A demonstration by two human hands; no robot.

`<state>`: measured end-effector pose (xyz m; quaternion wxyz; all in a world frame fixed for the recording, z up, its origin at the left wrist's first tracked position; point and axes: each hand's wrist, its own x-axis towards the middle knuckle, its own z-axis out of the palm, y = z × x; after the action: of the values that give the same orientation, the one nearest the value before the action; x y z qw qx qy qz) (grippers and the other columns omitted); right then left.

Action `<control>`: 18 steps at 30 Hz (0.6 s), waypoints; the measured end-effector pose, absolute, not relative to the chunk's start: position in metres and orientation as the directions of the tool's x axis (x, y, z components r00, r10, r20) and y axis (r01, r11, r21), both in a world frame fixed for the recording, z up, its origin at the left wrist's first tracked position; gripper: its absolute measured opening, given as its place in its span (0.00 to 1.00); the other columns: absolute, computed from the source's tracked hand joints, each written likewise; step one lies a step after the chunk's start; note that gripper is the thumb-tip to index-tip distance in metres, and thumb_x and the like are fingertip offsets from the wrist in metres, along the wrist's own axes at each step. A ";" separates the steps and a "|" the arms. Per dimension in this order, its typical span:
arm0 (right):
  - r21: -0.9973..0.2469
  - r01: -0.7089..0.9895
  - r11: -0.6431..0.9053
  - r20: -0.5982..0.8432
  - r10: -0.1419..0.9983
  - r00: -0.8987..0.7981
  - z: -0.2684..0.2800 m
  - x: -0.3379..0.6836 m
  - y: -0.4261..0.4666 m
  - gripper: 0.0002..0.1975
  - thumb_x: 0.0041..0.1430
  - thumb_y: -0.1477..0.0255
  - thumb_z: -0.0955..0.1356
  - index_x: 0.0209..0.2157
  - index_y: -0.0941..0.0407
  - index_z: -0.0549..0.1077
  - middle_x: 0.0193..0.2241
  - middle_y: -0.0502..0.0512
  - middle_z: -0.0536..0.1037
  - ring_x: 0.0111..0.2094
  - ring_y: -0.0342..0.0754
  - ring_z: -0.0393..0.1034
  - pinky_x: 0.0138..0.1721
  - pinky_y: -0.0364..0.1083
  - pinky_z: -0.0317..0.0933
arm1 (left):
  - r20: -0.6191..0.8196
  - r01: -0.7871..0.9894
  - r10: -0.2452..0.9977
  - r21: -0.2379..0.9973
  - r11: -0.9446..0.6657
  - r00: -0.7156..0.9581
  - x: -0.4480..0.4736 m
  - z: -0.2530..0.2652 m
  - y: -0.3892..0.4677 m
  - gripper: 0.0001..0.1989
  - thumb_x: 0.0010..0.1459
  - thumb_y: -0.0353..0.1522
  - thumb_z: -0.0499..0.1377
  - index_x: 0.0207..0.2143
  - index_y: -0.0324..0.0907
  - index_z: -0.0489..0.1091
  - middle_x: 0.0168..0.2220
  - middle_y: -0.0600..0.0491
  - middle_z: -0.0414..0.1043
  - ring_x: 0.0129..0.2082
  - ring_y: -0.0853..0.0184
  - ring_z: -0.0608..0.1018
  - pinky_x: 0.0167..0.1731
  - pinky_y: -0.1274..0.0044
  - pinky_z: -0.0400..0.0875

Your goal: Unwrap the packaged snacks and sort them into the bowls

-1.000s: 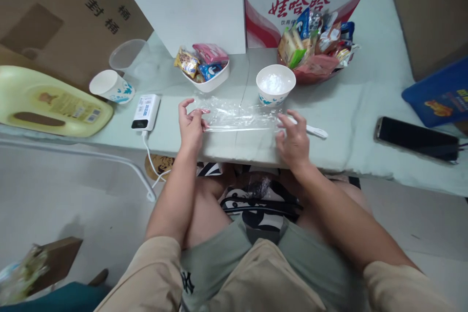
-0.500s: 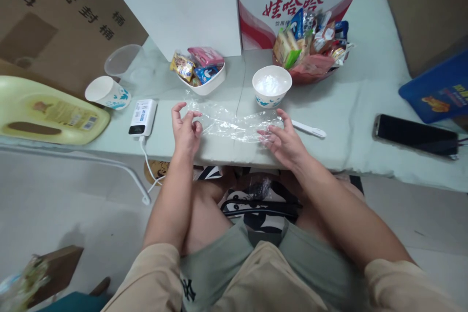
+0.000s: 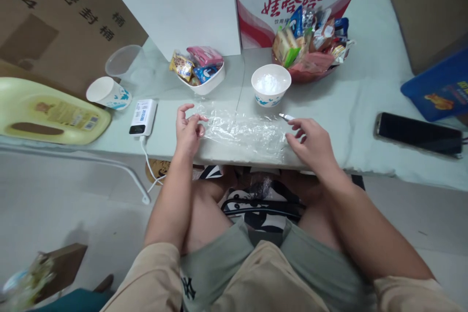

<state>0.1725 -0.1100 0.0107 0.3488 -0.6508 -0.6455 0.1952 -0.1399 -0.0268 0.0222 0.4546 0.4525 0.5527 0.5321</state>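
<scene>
A crinkled sheet of clear plastic film point(image 3: 248, 131) is spread near the table's front edge, between my hands. My left hand point(image 3: 189, 130) is at the film's left edge, fingers curled and seeming to pinch it; the exact contact is hard to see. Just past the film's right edge is my right hand point(image 3: 310, 142), fingers bent with a gap between thumb and fingertips, nothing visible in them. It covers most of a white plastic utensil point(image 3: 284, 116), whose tip shows beyond the fingers. Behind the film stands a paper bowl point(image 3: 271, 85) with shiny clear plastic inside.
A white bowl of packaged snacks point(image 3: 210, 83) and a red basket of snacks point(image 3: 310, 70) stand before white boxes point(image 3: 183, 19). Leftward are a power bank point(image 3: 143, 117), a paper cup point(image 3: 106, 93) and a yellow jug point(image 3: 54, 112). A phone point(image 3: 419, 134) lies right.
My right hand has let go of the film and moved right, over the white utensil. The film's right part now lies spread wider. My left hand has barely shifted.
</scene>
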 end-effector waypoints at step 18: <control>-0.391 0.908 0.151 0.009 0.987 -0.160 0.019 0.144 -0.134 0.17 0.62 0.65 0.64 0.51 0.49 0.74 0.47 0.56 0.75 0.29 0.48 0.70 0.25 0.47 0.55 | 0.030 0.438 0.998 0.899 -0.001 -0.059 -0.146 0.013 -0.031 0.22 0.53 0.30 0.64 0.50 0.49 0.65 0.27 0.58 0.73 0.18 0.72 0.71 0.23 0.79 0.64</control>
<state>0.1441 -0.1340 0.0187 0.1323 -0.6343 -0.7469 0.1491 -0.1455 -0.0311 0.0130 0.3546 0.5870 0.6115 0.3946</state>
